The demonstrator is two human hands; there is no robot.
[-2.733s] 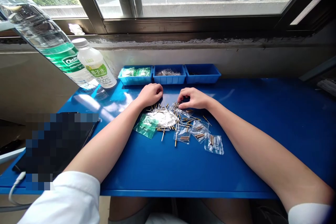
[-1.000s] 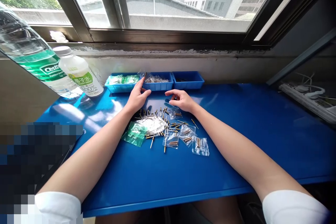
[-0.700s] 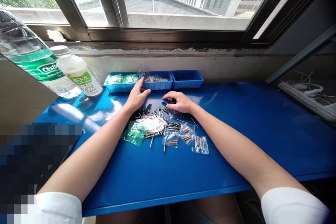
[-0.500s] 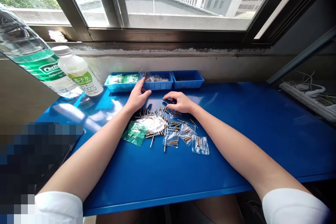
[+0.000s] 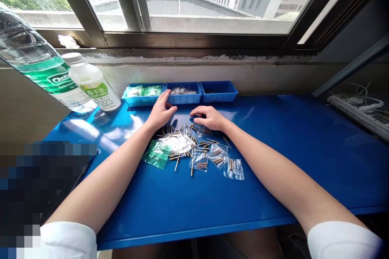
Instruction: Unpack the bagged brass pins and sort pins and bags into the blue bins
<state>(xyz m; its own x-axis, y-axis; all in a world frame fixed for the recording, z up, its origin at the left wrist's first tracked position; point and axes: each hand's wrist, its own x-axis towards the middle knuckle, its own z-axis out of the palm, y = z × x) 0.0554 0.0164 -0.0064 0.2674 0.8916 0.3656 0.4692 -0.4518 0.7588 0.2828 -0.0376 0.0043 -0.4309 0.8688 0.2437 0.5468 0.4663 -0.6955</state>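
My left hand is at the front edge of the middle blue bin, fingers apart and nothing visible in it. To its right, my right hand hovers over or rests on the table with bent fingers and thumb apart, holding nothing I can see. Just below both hands lies a pile of metal rivets with gold-coloured ends. Beside it are a green plastic bag and several small clear bags, one of them a clear bag with brass-coloured pieces inside.
Left bin holds green packets; the right bin has a few dark pieces. A large water bottle and a smaller bottle stand at the left. A power strip lies at the far right of the blue table.
A clear bag with a gold-coloured piece, at my left fingertips over the middle bin before, no longer shows there. The view has shifted slightly; both hands keep nearly the same place.
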